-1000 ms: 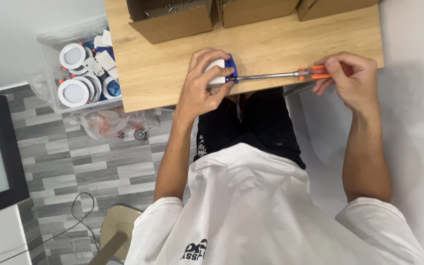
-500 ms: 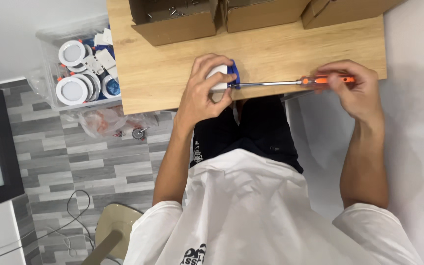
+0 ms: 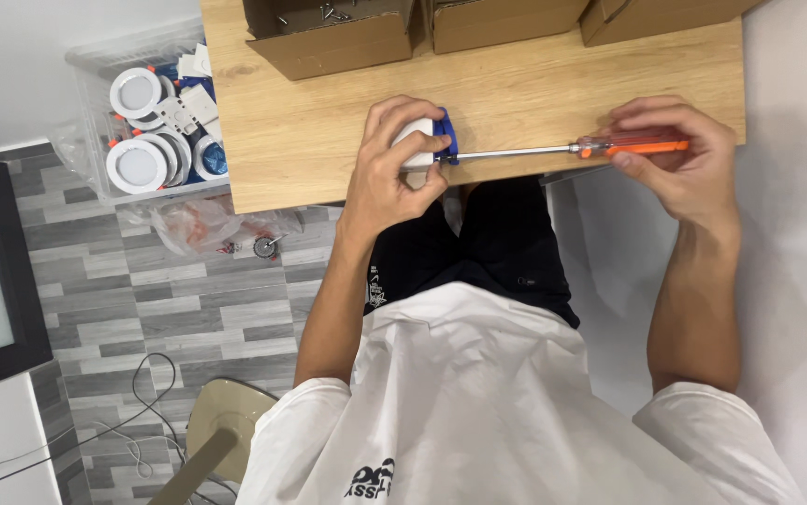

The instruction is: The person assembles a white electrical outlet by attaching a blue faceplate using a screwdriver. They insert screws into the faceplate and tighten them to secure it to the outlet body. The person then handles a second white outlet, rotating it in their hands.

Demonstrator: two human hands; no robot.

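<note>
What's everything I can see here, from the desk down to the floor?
white and blue fitting: one, at the desk's front edge
screwdriver: one, orange handle, tip at the fitting
wooden desk: one, light brown
cardboard boxes: three, brown, along the desk's far edge
clear bin: one, left of desk, holds round white lamps
plastic bag: one, on grey floor
left hand: grip on the fitting
right hand: grip on the screwdriver handle
</note>
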